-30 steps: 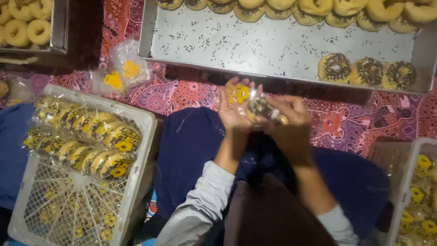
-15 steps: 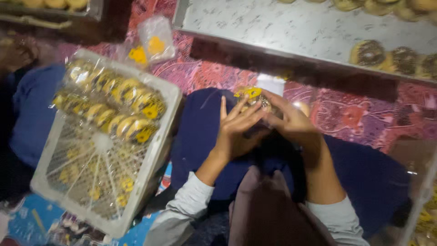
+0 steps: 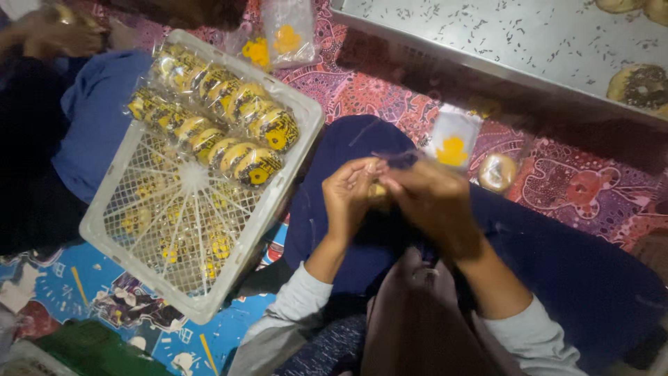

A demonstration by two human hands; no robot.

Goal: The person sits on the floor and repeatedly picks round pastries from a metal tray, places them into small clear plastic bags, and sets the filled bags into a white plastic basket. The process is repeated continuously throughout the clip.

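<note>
The steel tray and white crate flank the lap, where the left hand and right hand meet — fingers pinching a small wrapped doughnut whose thin wrapper could slip or tear under uneven pull.

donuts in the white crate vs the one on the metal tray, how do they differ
The donuts in the white crate are each sealed in a clear bag with a yellow mark and packed in two tight rows; the donut on the metal tray lies bare, flat and apart. The white crate is plastic lattice; the metal tray is solid. Both donuts look dark-topped.
</note>
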